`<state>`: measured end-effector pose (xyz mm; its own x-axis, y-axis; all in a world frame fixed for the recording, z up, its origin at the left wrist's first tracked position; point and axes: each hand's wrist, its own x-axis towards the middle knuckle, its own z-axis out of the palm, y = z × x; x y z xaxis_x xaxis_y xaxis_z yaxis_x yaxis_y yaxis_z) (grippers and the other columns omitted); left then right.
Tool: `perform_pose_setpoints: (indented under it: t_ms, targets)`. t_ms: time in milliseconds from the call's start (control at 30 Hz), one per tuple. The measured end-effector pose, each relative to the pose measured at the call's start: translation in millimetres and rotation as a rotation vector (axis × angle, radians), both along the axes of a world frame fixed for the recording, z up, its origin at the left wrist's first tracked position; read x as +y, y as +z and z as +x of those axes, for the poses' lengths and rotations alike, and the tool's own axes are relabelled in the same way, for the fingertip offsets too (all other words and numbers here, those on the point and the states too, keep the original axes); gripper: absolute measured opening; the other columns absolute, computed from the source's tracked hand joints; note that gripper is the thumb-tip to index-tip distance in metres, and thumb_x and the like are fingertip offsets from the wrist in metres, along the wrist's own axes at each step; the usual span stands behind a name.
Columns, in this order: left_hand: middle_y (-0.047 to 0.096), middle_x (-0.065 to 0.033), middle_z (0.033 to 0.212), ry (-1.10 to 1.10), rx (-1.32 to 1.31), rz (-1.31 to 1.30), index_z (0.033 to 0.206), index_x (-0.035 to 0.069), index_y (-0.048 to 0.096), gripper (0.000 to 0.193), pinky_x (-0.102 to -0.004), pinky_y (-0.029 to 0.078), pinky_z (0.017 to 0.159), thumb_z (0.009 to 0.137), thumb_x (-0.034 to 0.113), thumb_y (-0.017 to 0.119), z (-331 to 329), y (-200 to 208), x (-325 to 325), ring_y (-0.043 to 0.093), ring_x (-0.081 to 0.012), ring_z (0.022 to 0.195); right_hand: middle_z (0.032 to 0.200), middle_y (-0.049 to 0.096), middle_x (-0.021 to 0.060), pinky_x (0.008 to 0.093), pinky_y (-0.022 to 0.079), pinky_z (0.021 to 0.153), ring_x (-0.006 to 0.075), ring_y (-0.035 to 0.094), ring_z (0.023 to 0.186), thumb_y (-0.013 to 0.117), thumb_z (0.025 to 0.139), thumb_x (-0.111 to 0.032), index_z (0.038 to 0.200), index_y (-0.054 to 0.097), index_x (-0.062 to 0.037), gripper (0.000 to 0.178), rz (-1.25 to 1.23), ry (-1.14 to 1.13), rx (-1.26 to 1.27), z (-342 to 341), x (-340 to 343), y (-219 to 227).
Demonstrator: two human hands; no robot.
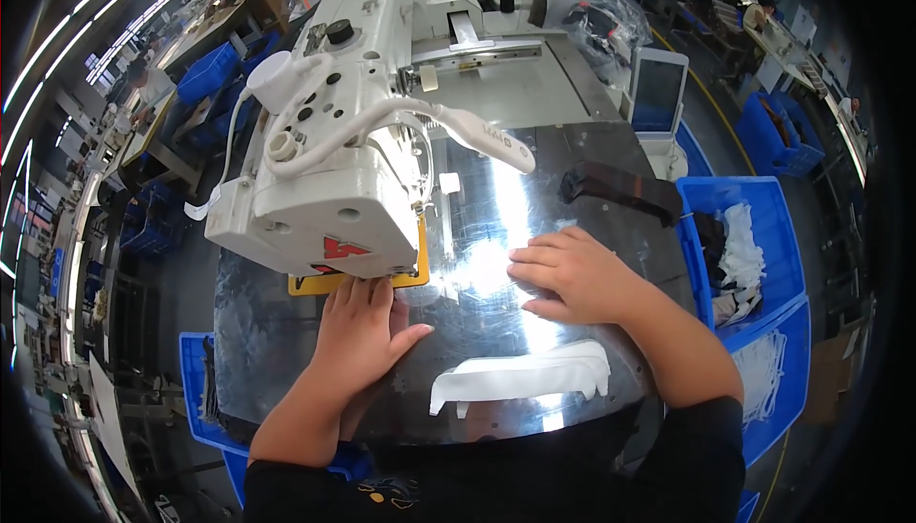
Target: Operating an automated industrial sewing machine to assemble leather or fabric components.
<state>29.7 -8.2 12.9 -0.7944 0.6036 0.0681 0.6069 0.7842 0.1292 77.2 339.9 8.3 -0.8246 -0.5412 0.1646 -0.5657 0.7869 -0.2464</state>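
My left hand (355, 337) reaches forward under the head of a large white sewing machine (315, 189). Its fingers lie stretched out at the edge of a yellow plate (412, 270), thumb pointing off to the right; the machine head partly hides the fingertips. Over on the right, my right hand (577, 280) rests open, palm down, on the shiny metal table (458, 323). I see nothing held in it. Closer to me lie white, curved, strip-like pieces (520, 375), one overlapping another. Beyond my right hand is a dark curved strip (620, 189).
A white lamp on a bendable neck (487, 141) arches over the table. Blue bins (782, 246) with white and black material stand along the right edge, another blue bin (196, 380) at the left. A screen (658, 89) stands at the back right, near a clear plastic bag (611, 22).
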Motion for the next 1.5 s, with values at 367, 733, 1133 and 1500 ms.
perform_pose_setpoints:
  t_ms: [367, 733, 1133, 1500]
  targets:
    - [0.062, -0.0256, 0.138, 0.031, -0.134, -0.006, 0.126, -0.003, 0.067, 0.071, -0.0507, 0.050, 0.108, 0.092, 0.058, 0.078, 9.0, 15.3, 6.2, 0.062, -0.0451, 0.125, 0.142, 0.070, 0.0081, 0.0451, 0.046, 0.110, 0.0291, 0.062, 0.134, 0.076, 0.095, -0.037, 0.116, 0.074, -0.0101, 0.034, 0.003, 0.007, 0.016, -0.7, 0.7, -2.3]
    - [0.065, -0.0228, 0.133, -0.090, -0.152, 0.095, 0.122, -0.002, 0.072, 0.061, -0.0488, 0.050, 0.108, 0.094, 0.052, 0.077, 12.2, 12.2, 9.3, 0.063, -0.0420, 0.123, 0.146, 0.070, 0.0098, 0.0481, 0.043, 0.115, 0.0298, 0.061, 0.138, 0.074, 0.096, -0.033, 0.135, 0.072, -0.0098, 0.045, 0.040, -0.017, -0.070, 1.2, -1.0, 3.8]
    - [0.064, -0.0260, 0.142, -0.270, -0.115, 0.188, 0.133, -0.001, 0.070, 0.060, -0.0518, 0.047, 0.113, 0.095, 0.045, 0.079, 10.4, 3.0, 14.3, 0.062, -0.0420, 0.129, 0.133, 0.074, 0.0118, 0.0449, 0.048, 0.109, 0.0287, 0.067, 0.127, 0.078, 0.094, -0.030, 0.121, 0.075, -0.0067, 0.035, -0.009, 0.014, 0.015, -2.4, 3.7, -0.5]
    - [0.065, -0.0229, 0.140, -0.261, -0.050, 0.189, 0.133, 0.001, 0.071, 0.059, -0.0491, 0.049, 0.111, 0.093, 0.044, 0.081, 10.3, -1.0, 10.4, 0.062, -0.0413, 0.126, 0.120, 0.077, 0.0124, 0.0451, 0.051, 0.104, 0.0297, 0.070, 0.116, 0.074, 0.098, -0.029, 0.111, 0.075, -0.0071, 0.026, -0.081, -0.023, 0.015, 0.6, -1.8, -0.1]
